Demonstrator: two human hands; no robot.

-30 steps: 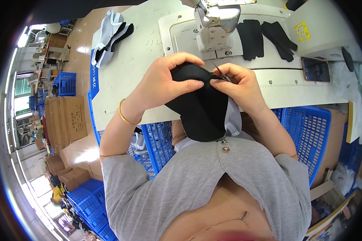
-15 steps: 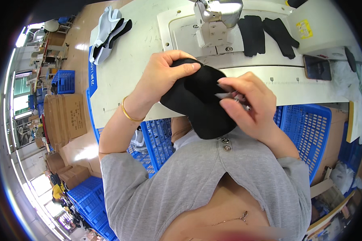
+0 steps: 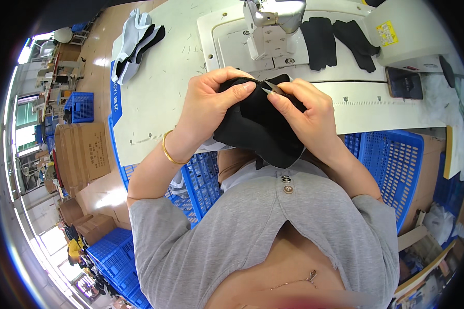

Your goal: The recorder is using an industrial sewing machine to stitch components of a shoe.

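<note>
A black fabric piece, folded and hanging down in front of my chest, is pinched at its upper edge by my left hand. Thumb and fingers of that hand press the edge together. My right hand is closed round a pair of thread snips, whose pointed metal blades lie at the fabric's upper edge, just right of my left thumb. The snips' handle is mostly hidden in my palm. Directly beyond my hands stands the head of a sewing machine.
Two black fabric pieces lie right of the machine, with a phone nearer me. Light grey and black pieces rest on the table's far left. Blue crates stand below the table edge; a cardboard box sits on the floor at left.
My right hand has moved up and left, bringing the snips' blades from beside the fabric to its upper edge. The fabric's lower part has lifted slightly. My left hand keeps its pinch.
</note>
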